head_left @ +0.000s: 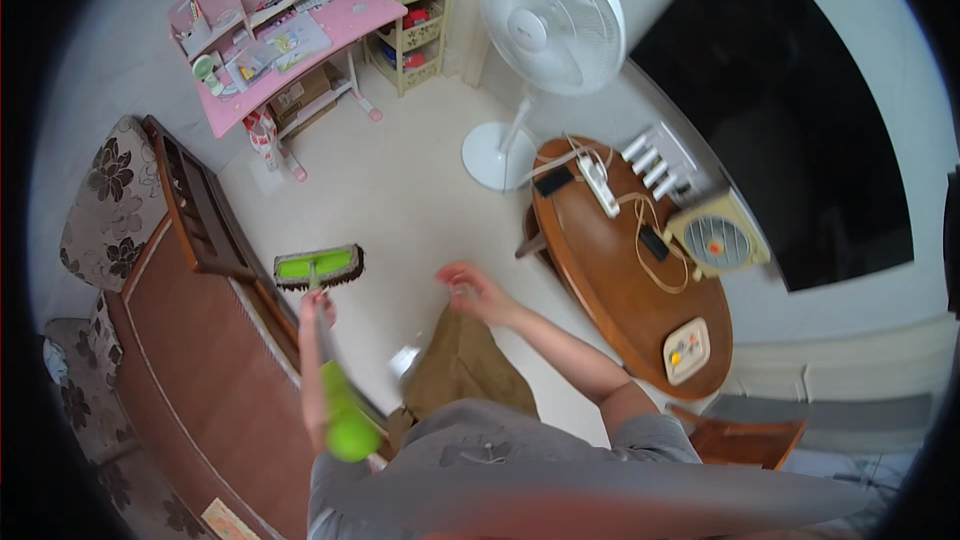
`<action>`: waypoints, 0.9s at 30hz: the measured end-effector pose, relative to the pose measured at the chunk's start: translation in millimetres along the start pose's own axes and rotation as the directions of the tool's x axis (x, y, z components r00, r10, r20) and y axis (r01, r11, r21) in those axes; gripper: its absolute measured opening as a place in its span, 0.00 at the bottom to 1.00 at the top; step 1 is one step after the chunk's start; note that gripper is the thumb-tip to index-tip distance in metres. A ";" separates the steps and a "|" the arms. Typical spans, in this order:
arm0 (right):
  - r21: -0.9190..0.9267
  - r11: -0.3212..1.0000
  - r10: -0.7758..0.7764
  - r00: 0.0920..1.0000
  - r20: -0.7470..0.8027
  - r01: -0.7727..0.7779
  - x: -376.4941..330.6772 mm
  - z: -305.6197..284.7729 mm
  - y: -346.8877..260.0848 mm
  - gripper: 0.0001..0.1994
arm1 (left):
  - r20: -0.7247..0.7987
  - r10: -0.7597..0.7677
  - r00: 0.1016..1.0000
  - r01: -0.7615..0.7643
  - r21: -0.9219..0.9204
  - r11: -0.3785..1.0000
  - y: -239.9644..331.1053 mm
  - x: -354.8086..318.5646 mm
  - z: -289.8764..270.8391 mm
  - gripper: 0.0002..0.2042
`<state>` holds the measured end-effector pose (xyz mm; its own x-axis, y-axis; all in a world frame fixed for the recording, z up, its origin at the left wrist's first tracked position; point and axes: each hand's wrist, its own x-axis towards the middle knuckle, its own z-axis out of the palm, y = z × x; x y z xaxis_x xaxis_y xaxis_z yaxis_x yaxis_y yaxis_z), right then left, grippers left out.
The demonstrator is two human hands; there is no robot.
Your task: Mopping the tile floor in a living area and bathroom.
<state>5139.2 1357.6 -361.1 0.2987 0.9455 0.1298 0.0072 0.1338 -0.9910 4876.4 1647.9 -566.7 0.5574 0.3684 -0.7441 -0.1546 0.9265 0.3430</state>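
My left hand [318, 308] is closed around the shaft of a duster mop [312, 267], just behind its head. The flat green head has a grey and dark brown fringe and is held out over the pale floor. A blurred bright green part [347, 425], seemingly the mop's handle end, lies along my left forearm. My right hand [472, 292] is in front of my brown trousers, fingers loosely curled and apart. Nothing shows in it, though motion softens its outline. A small whitish thing [404, 361] beside my trouser leg is too blurred to name.
A wooden-framed sofa [190, 370] runs along the left. On the right stands an oval wooden table [610, 280] bearing a power strip [600, 186], cables and a small tray [686, 351]. Ahead are a white standing fan [553, 25], a pink desk [370, 15] and drawers [418, 33].
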 end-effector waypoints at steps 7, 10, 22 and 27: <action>-0.501 0.599 0.308 0.757 -0.576 -0.625 197.8 -333.4 277.2 0.26 | 0.284 -0.064 0.957 0.204 -0.497 0.843 94.8 -5.3 -10.7 0.13; -0.565 0.412 0.225 0.680 -0.697 -0.715 287.8 -435.6 343.8 0.26 | 0.230 -0.046 0.972 0.182 -0.615 0.767 105.0 -10.5 16.3 0.20; -0.610 0.237 -0.258 0.557 -0.790 -0.756 439.6 -590.4 484.7 0.38 | -0.196 -0.050 0.979 -0.098 -0.677 0.729 97.3 56.2 99.1 0.21; -0.508 0.460 -0.202 0.471 -0.859 -0.729 413.0 -562.4 461.8 0.39 | -0.200 -0.011 0.980 -0.127 -0.662 0.738 99.5 58.6 97.7 0.20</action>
<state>5802.6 1642.9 -783.8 0.9587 0.1630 0.2330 0.2701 -0.7783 -0.5669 4973.4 1754.3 -520.2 0.3850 0.3664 -0.8471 -0.7253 0.6877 -0.0322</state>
